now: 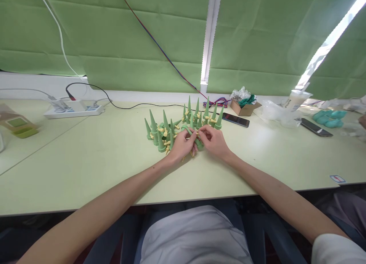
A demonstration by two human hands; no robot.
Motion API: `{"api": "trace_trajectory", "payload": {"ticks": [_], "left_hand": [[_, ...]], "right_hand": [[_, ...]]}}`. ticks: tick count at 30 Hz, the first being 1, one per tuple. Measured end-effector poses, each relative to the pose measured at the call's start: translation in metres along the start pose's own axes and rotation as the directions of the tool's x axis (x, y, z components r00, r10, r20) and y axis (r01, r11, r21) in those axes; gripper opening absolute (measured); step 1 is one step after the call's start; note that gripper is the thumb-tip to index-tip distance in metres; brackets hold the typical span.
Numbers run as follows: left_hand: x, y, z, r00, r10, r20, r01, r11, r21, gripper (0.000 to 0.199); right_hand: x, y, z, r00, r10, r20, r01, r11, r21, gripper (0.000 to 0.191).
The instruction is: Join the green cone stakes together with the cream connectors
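You held a green cone (198, 144) in your left hand (184, 142), the thumb and fingers pinching it just above the near part of the table (108, 161). Your right hand (213, 141) had its thumb and forefinger pressed together on a small yellow piece (197, 133) beside that cone. 2 clusters of green cones stood around your hands: the left cluster (154, 128) beside your left hand, the right cluster (197, 112) just beyond both hands, with yellow bits among them. Behind your right hand lay 1 black phone (236, 119), near a small cardboard box (244, 109). A white power strip (74, 111) lay well apart, to the left.
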State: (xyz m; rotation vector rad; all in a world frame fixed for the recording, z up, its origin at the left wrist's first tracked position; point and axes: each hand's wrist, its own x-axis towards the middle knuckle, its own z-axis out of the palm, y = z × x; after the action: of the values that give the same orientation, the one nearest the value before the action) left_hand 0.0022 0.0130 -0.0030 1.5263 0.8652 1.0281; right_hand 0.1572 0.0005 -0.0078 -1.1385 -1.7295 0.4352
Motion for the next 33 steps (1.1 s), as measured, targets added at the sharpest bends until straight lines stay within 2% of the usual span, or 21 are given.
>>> {"api": "trace_trajectory", "payload": {"ticks": [21,33], "left_hand": [[-0.0016,0.0008,0.0024,0.999,-0.041,0.025,0.041,0.999,0.023,0.028],[-0.0003,-0.0066,0.0024,0.997,-0.018,0.078,0.019,1.0,-0.013,0.038]], "right_hand": [[-0.0004,-0.0033,-0.0028,1.0,-0.025,0.005,0.025,0.999,-0.038,0.017],[-0.0006,-0.0039,-0.0061,0.998,-0.06,0.022,0.061,0.995,-0.078,0.016]]}}
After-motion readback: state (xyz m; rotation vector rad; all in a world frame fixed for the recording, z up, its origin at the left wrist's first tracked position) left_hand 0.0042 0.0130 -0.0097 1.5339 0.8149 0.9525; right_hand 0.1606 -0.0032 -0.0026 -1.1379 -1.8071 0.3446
